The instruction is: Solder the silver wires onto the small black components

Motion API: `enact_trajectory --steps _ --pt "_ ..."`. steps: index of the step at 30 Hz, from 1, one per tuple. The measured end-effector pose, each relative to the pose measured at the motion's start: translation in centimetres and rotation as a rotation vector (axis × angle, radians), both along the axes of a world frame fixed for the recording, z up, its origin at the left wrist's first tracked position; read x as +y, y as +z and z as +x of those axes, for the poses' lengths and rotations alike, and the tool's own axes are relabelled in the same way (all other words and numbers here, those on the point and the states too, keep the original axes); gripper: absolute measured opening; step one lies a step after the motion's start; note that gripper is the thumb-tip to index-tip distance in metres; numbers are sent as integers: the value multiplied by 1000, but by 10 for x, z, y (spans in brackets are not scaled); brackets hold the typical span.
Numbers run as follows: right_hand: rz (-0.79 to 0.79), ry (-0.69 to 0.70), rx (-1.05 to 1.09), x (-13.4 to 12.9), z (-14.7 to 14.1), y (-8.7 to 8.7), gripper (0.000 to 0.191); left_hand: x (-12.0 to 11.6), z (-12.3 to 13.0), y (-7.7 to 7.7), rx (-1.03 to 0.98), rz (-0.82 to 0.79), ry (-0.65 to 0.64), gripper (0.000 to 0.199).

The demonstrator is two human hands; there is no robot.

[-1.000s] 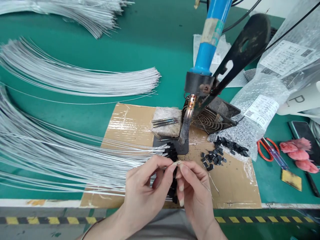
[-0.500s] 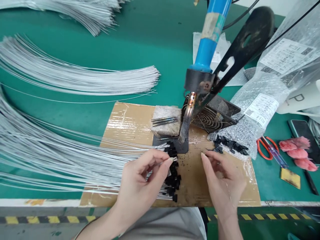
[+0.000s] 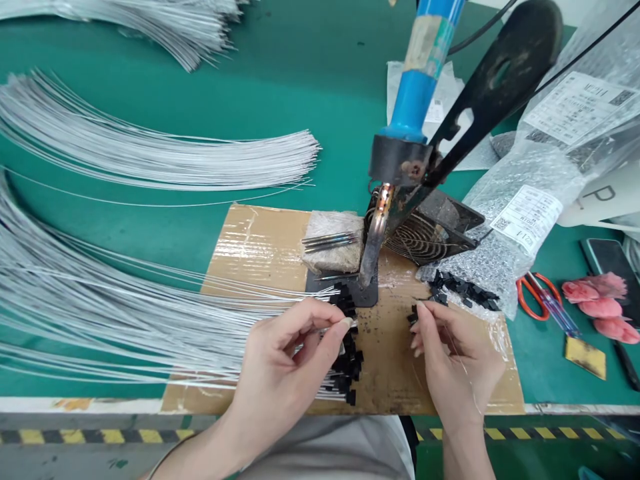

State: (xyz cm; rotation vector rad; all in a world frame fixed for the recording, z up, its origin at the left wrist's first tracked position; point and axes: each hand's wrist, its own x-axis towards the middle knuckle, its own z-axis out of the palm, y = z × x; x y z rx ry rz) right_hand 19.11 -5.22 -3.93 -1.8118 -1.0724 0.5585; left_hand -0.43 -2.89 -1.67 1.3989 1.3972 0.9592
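My left hand is closed in a pinch, thumb against forefinger, on a thin white wire whose tip barely shows. Under and beside it lie many grey-white wires with small black connectors on their right-hand ends. To the right, my right hand is closed with a small black connector piece at its fingertips, above the brown cardboard. Its other fingers curl below and are partly hidden. A gap separates the two hands. Loose black pieces are heaped just beyond the right hand.
A blue-handled hot tool on a black stand points down behind the hands, beside a round-grilled fan. Metal pins rest on a pale block. More wire bundles lie left; bubble-wrap bags and orange-handled scissors lie right.
My right hand has shifted slightly right, and a small black piece now shows at its fingertips. The left hand keeps its pinch, almost unmoved.
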Motion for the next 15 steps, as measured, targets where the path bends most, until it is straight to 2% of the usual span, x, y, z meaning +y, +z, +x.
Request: enact_trajectory --steps 2,4,8,15 --pt "-16 -59 265 -1 -9 10 16 0 0 0 14 0 2 12" --pt "-17 -79 393 -1 -17 18 12 1 1 0 23 7 -9 12" --pt "-14 -1 506 2 -27 27 5 2 0 0 46 35 -32 11" --pt "-70 130 629 7 -40 27 4 5 -2 5 116 9 -102 10"
